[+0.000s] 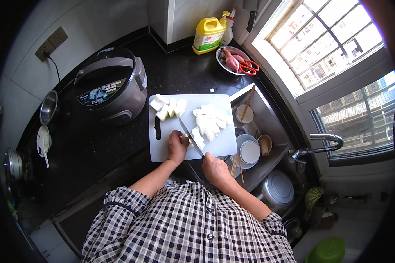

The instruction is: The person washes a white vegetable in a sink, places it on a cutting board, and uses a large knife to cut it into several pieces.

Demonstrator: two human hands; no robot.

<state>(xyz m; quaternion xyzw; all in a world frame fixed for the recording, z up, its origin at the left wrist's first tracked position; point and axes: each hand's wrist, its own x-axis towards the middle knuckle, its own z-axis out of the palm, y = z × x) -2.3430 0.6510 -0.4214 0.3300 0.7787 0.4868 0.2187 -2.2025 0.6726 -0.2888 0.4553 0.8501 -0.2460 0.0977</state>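
Note:
A white plastic cutting board lies on the counter and reaches over the sink's edge. My right hand is closed round the handle of a kitchen knife, whose blade points up and left over the board. Close to the blade's left side, my left hand holds a piece of pale, white-fleshed vegetable against the board. Thin white slices are heaped at the board's right, with more beside the blade. Several larger chunks with pale green skin sit at its upper left.
An electric pressure cooker stands left of the board. The sink at the right holds bowls and chopsticks. Beyond are a steel bowl with red-handled scissors and a yellow detergent jug. A faucet rises beside the window.

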